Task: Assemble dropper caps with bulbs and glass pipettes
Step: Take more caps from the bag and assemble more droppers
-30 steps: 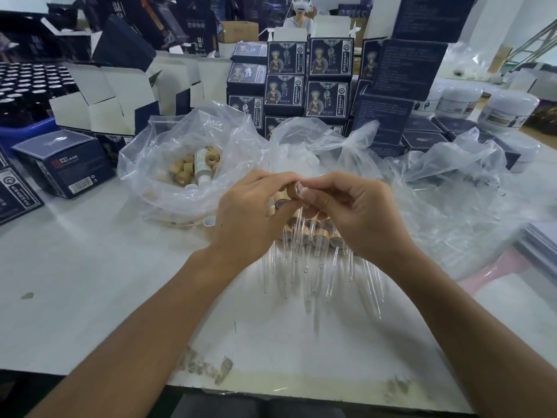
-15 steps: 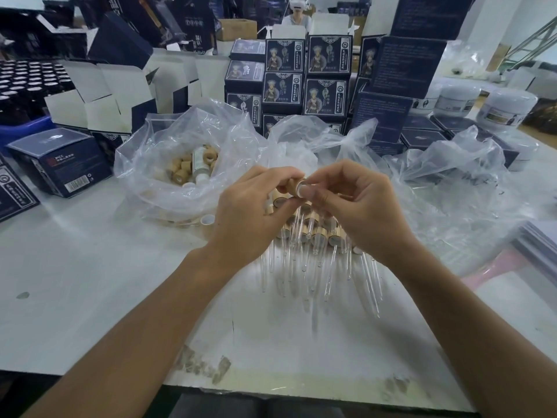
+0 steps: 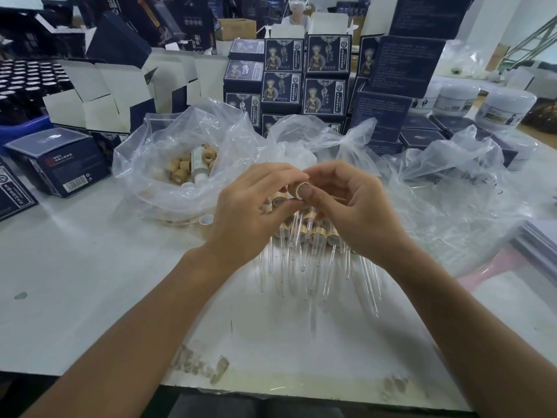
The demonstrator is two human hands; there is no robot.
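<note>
My left hand (image 3: 253,206) and my right hand (image 3: 352,206) meet over the table's middle. Between their fingertips sits a tan wooden dropper cap (image 3: 297,188), its white inner rim turned toward me, my right thumb pressed on its open end. My left hand also cups a second tan cap (image 3: 278,201). Under the hands lies a row of assembled droppers (image 3: 313,236), tan collars up, glass pipettes (image 3: 304,273) pointing toward me. A clear bag (image 3: 144,164) at the left holds several loose tan caps (image 3: 184,170).
Crumpled clear plastic bags (image 3: 452,200) cover the table at the right. Stacked dark blue printed boxes (image 3: 304,76) stand behind, open cartons (image 3: 99,95) at the back left, white jars (image 3: 506,108) at the far right. A blue box (image 3: 60,161) sits at the left on the white table (image 3: 90,282).
Both hands have lifted slightly and the cap has turned so its white open end faces me, with my right thumb now over it.
</note>
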